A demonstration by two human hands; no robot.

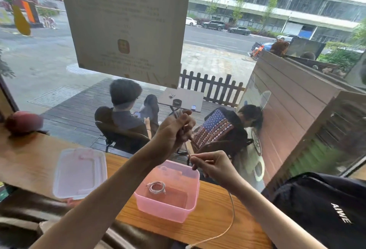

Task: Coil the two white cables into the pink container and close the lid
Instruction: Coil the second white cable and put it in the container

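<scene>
Remaining: second white cable [231,209], half-wound above the pink container [168,207] between left hand [174,130] and right hand [213,166], both clamped on it; first coil [156,187] lies inside; lid [79,173], frame left, still off

Wooden counter [29,161] faces a daylit window [217,54], apparently overlooking decking [79,106].

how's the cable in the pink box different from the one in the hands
The cable in the box is wound into a small loop on the floor of the pink container; the held cable is mostly uncoiled. The first lies untouched; the second runs between the left hand and right hand, trailing over the counter edge. Both are thin and white.
</scene>
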